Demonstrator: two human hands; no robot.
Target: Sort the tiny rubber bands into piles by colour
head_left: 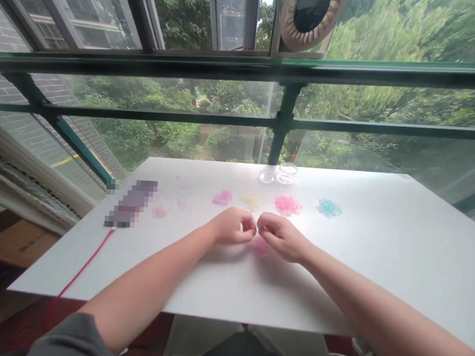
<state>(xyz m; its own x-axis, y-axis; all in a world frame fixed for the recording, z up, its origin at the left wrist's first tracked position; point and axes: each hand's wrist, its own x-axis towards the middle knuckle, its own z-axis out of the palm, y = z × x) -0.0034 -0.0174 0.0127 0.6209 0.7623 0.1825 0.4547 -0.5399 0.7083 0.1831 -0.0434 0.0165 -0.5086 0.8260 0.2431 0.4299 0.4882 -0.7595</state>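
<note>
My left hand (235, 227) and my right hand (279, 234) meet at the middle of the white table, fingers curled and fingertips nearly touching. Both are closed in a pinch; whatever lies between the fingertips is too small to make out. Just below them is a small pink-purple pile (260, 246), partly covered by my right hand. Beyond my hands a row of small piles lies on the table: purple (222, 197), pale yellow (252, 202), pink (287, 205) and teal (330, 207).
Clear round dishes (287, 172) stand at the table's (396, 250) far edge. Faint pink pieces (161, 211) lie to the left, near a blurred dark object (131, 204) with a red cord (82, 268). Behind is a green railing (187, 68); cardboard boxes (15, 240) are at the lower left.
</note>
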